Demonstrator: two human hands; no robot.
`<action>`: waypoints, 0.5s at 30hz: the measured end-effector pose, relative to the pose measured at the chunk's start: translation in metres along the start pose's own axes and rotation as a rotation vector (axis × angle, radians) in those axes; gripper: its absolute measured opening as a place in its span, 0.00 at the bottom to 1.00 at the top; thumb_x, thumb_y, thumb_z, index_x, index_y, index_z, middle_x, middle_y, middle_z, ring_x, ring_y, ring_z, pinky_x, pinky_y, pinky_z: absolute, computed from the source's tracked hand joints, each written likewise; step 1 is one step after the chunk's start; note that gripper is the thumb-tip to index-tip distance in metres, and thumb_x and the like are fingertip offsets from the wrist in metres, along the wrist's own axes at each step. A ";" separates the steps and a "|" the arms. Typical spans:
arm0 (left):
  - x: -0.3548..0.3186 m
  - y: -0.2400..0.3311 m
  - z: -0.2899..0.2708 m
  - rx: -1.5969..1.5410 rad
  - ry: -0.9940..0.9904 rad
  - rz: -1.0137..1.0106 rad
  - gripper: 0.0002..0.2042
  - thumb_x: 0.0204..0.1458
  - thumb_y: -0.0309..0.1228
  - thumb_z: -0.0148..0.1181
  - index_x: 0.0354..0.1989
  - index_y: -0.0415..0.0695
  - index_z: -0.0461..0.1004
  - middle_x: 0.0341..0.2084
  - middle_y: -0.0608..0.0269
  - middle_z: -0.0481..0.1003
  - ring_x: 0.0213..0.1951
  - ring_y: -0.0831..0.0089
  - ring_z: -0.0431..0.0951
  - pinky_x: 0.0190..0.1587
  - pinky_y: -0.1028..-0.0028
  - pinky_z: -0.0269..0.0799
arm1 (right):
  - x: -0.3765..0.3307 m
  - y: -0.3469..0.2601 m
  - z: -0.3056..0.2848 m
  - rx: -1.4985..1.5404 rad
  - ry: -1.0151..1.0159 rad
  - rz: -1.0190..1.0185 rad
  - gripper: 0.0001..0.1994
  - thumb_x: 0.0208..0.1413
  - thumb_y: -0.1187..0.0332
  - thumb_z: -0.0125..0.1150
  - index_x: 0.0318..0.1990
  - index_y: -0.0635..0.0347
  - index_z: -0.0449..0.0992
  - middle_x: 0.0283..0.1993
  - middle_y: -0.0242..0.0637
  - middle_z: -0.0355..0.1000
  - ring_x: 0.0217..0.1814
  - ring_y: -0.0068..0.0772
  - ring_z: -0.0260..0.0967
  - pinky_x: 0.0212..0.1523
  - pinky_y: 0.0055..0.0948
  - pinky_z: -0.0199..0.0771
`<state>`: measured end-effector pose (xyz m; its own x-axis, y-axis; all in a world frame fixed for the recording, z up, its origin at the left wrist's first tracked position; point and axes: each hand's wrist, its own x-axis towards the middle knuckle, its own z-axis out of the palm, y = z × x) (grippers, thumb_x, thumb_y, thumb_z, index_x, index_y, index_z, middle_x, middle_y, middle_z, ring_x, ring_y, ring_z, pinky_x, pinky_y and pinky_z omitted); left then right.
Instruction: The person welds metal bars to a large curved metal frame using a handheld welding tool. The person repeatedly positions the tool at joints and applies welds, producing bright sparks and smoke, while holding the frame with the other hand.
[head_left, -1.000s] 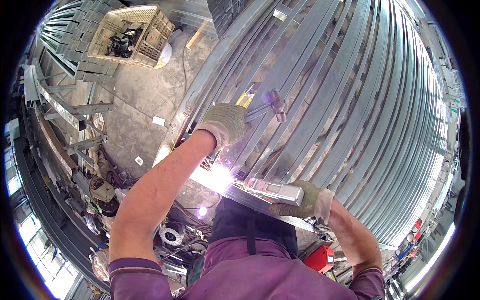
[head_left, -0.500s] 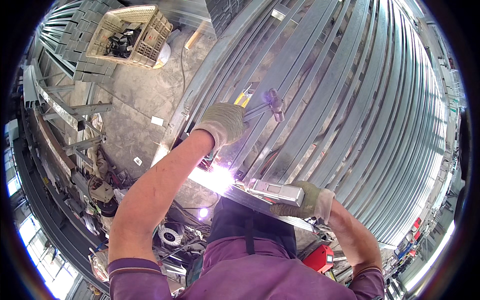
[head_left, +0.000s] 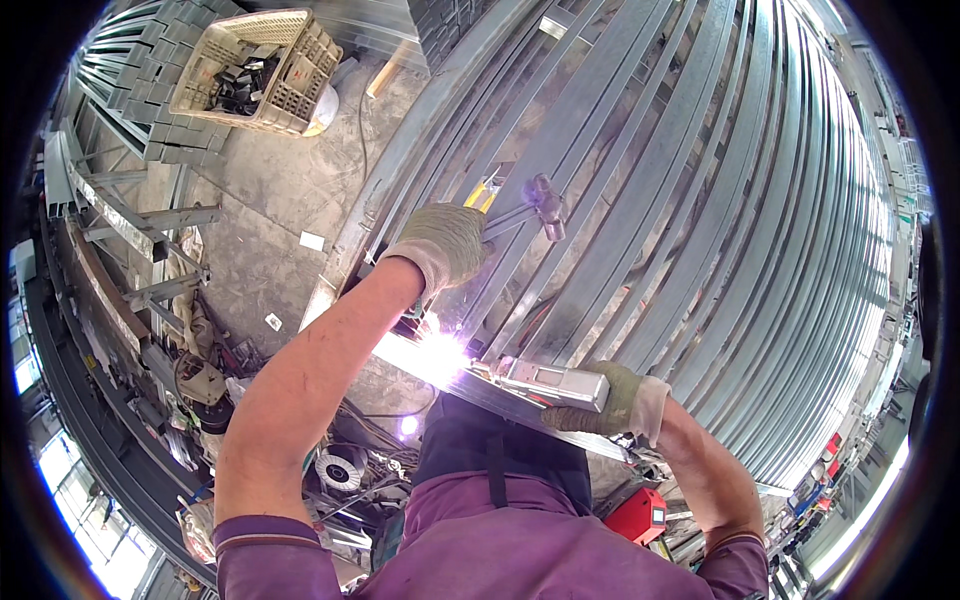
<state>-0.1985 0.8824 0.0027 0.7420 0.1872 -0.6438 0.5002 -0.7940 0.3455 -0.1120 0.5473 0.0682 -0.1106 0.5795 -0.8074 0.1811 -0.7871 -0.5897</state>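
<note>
My left hand (head_left: 440, 243), in a greenish work glove, is closed round the handle of a hammer (head_left: 549, 208), whose metal head points up and right over the steel bars (head_left: 600, 130). A yellow-handled tool (head_left: 482, 194) lies just beyond that glove. My right hand (head_left: 612, 398), also gloved, grips a silver boxy tool (head_left: 555, 383) with a small window, by the near edge of the bars. Left of this tool a welding arc (head_left: 442, 357) glares white with sparks at the frame edge. The glare hides the weld spot and the tool's tip.
Long parallel steel bars fill the right side. A yellowish plastic crate (head_left: 250, 75) of dark parts stands far left beside stacked tubes (head_left: 185, 125). Cables and a wire spool (head_left: 338, 472) lie near my left side. A red box (head_left: 637, 516) sits near my right.
Both hands keep their grips in almost the same places. The arc still burns, and its glare looks slightly smaller.
</note>
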 end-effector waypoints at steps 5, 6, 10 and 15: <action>-0.002 0.002 -0.005 -0.012 -0.027 -0.005 0.23 0.67 0.52 0.61 0.49 0.43 0.85 0.42 0.47 0.87 0.49 0.47 0.87 0.57 0.51 0.79 | -0.005 -0.021 -0.007 0.002 -0.035 0.043 0.33 0.60 0.38 0.78 0.63 0.51 0.85 0.52 0.45 0.87 0.56 0.44 0.86 0.56 0.42 0.85; -0.002 0.003 -0.006 -0.020 -0.041 -0.010 0.23 0.67 0.52 0.61 0.49 0.43 0.85 0.42 0.47 0.87 0.49 0.47 0.87 0.58 0.51 0.79 | -0.006 -0.019 -0.007 -0.001 -0.032 0.040 0.32 0.60 0.39 0.78 0.63 0.51 0.85 0.52 0.44 0.87 0.55 0.44 0.86 0.56 0.42 0.85; -0.002 0.001 -0.003 -0.008 -0.016 0.009 0.21 0.66 0.51 0.62 0.49 0.43 0.85 0.42 0.47 0.86 0.49 0.48 0.87 0.57 0.51 0.79 | -0.004 0.002 0.001 0.012 0.002 0.044 0.32 0.60 0.39 0.78 0.63 0.51 0.85 0.50 0.43 0.88 0.53 0.41 0.86 0.54 0.42 0.85; -0.003 0.004 -0.004 -0.016 -0.034 -0.029 0.21 0.66 0.50 0.64 0.48 0.42 0.85 0.40 0.47 0.86 0.47 0.48 0.87 0.56 0.52 0.79 | -0.003 0.001 -0.002 0.021 -0.037 0.084 0.40 0.52 0.34 0.81 0.63 0.55 0.85 0.57 0.49 0.84 0.60 0.52 0.84 0.60 0.43 0.84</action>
<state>-0.1966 0.8810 0.0084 0.7114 0.1904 -0.6765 0.5290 -0.7788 0.3370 -0.1095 0.5450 0.0701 -0.1322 0.5033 -0.8540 0.1710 -0.8370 -0.5198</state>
